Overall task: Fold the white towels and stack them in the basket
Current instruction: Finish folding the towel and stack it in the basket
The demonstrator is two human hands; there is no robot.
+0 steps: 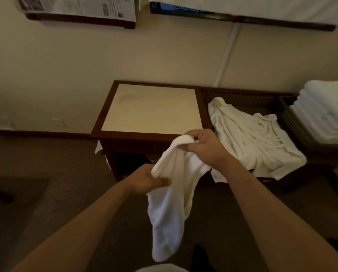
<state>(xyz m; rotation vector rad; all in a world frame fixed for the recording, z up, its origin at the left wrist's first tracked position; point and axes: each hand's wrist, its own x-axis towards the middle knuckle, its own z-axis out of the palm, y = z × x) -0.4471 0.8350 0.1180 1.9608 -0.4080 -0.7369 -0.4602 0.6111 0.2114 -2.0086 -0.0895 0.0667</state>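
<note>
A white towel [170, 203] hangs bunched in the air in front of the small table [152, 108]. My right hand [205, 148] pinches its top edge near the table's front right corner. Lower and to the left, my left hand [148, 178] grips a fold of the same towel, whose loose end dangles toward the floor. More unfolded white towels [252, 138] lie spread in a dark woven basket [242, 95] to the right of the table. At the far right, a stack of folded white towels [325, 112] fills a second woven basket [293, 122].
The small table has a dark wooden frame and a pale top. It stands against a beige wall. A framed board with papers [79, 10] and a dark screen edge [242, 16] hang above. Brown carpet [46, 173] covers the floor.
</note>
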